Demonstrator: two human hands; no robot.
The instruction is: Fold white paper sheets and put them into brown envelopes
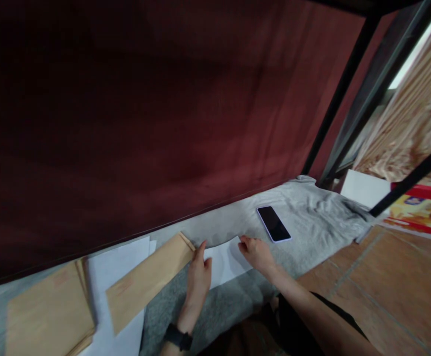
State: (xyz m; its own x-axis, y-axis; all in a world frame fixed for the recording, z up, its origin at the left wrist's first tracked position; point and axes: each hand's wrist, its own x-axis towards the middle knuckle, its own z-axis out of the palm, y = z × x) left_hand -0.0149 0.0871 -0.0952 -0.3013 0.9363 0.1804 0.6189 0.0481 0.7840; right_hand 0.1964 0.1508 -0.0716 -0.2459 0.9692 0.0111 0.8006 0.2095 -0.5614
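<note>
- My hands are apart, each clamped on the same white paper point(225, 264), which is L of the phone & a bit nearer me.
- L hand point(199, 273): further L of phone than the R; thumb & fingers on the paper's L edge. Dark watch point(178, 337) on that wrist.
- R hand point(257, 253): just on my side of phone, pinching the paper's far R corner. Paper bows slightly btwn the 2 hands.
- Phone point(273, 224): dark screen, pale purple edge, flat on grey cloth point(311, 217).
- Brown envelope point(146, 284): L of phone, beyond the paper, lying at a slant w/ its far end by my L hand. Partly covers some white sheets point(120, 262).
- Envelope stack point(48, 306): farthest L of phone, next to the sheets, overlapping them.
- Red panel point(163, 123): behind phone, rising from the cloth's far edge.
- R of phone, well apart: black bars point(341, 94), printed box point(423, 212), patterned fabric point(415, 109), tiled floor point(397, 277).
</note>
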